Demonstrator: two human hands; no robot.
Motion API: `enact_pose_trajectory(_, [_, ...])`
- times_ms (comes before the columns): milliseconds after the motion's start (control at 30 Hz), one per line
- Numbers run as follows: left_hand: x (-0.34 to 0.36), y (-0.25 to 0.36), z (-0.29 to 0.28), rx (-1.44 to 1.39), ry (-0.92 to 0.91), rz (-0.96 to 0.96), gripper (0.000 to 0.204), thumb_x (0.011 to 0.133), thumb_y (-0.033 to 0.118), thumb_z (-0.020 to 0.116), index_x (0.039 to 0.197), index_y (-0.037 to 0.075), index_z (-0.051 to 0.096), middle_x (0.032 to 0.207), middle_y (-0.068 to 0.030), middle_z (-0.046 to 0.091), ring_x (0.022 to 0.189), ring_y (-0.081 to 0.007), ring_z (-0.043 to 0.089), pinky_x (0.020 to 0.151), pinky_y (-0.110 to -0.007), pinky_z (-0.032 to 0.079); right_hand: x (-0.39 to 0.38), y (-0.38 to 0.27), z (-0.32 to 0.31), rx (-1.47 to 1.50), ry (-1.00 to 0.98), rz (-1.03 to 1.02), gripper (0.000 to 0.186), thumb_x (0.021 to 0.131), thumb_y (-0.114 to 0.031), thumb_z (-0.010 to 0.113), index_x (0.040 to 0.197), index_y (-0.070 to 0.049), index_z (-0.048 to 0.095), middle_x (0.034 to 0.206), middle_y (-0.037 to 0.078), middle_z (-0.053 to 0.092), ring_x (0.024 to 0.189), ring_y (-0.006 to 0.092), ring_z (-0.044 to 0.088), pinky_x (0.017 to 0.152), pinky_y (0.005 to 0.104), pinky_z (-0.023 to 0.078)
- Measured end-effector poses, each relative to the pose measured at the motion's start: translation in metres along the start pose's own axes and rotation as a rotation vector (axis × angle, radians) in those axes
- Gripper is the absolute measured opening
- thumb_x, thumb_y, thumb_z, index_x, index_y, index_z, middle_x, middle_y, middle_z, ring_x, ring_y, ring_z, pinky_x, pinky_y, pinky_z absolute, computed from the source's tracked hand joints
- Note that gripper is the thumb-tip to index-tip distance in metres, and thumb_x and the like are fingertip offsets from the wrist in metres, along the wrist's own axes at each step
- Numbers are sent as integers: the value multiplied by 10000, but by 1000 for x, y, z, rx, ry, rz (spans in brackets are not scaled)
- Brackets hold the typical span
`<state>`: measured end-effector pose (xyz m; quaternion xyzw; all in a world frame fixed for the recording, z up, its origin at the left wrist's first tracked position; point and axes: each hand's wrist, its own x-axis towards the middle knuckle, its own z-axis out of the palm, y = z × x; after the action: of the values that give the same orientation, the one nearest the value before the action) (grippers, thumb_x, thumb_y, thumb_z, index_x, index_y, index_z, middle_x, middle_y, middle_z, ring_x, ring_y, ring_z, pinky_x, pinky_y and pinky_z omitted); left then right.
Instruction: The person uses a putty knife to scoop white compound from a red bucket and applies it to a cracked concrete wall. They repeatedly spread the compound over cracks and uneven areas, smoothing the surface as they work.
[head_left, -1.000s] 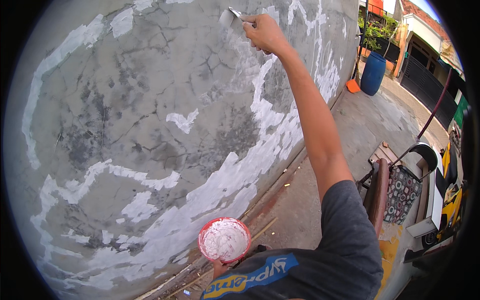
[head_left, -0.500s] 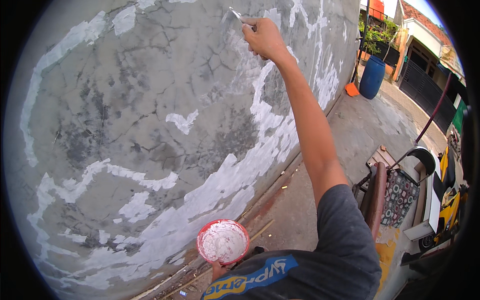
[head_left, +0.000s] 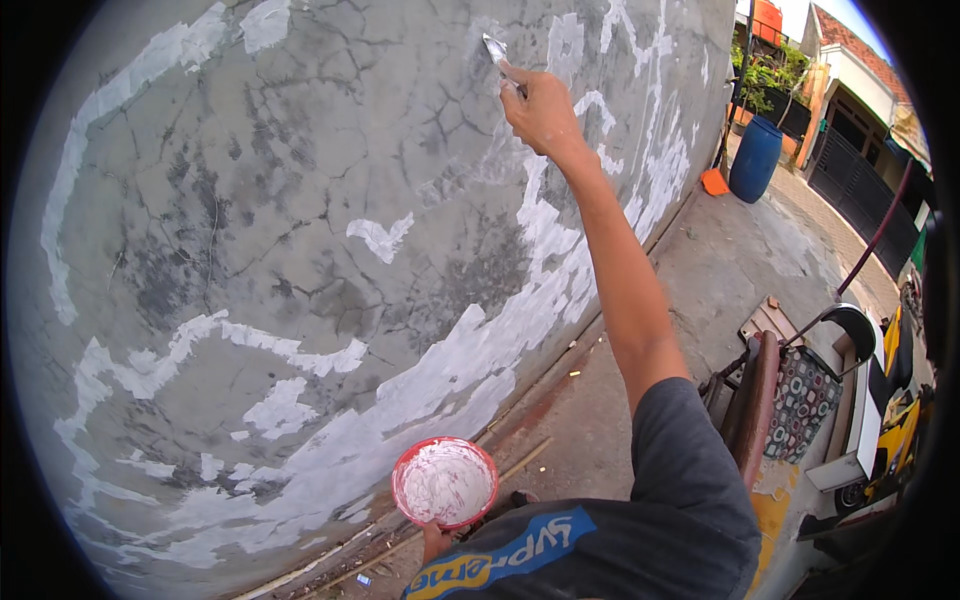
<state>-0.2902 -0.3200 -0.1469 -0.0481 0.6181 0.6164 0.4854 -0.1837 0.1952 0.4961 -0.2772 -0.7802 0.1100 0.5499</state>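
Here, right arm (head_left: pixel 632 310) outstretched, right hand (head_left: pixel 545 114) clenched round scraper (head_left: pixel 495 49); left hand (head_left: pixel 435 539) low, gripping red tub (head_left: pixel 403 508) by rim.

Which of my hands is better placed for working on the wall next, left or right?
Probably your right hand: it grips the scraper up at the wall, while your left hand is low down, occupied with the red bowl of white paste.

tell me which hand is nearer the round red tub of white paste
Left. The left hand holds the red tub at its near edge; the right hand is well away, up by the cracked grey wall with a metal scraper.
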Motion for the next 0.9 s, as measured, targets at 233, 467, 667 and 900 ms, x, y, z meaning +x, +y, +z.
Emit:
enact_pose_trajectory(233, [32,-15,-20,-399,116,-376,236,756,55,469,956,-59,519,947,-234,567,894,-386,591,751,-528,543,-29,-6,-28,88,-143,84,362,920,-160,551,1266,-68,607,578,47,529,433,97,468,453,287,409])
enact_pose_trajectory(467, [23,-11,-20,-174,-144,-215,201,800,45,447,930,-94,512,883,-275,596,717,-394,621,600,-469,527,29,37,-1,112,215,-142,365,888,-138,574,1234,-24,604,621,164,562,506,235,521,535,358,430])
enact_pose_trajectory(667, [-11,26,11,126,0,-66,218,798,18,462,975,-89,531,1021,-256,584,944,-366,620,773,-508,554,-1,36,22,40,129,-172,321,890,-144,588,1191,-41,638,564,136,412,507,186,365,528,329,381])
enact_pose_trajectory(900, [-3,19,29,47,44,-122,266,797,30,473,1029,-67,558,1100,-233,580,1091,-349,574,884,-527,529,30,29,-52,48,-28,-133,330,894,-167,579,1201,-71,649,571,91,467,500,149,372,519,331,372])
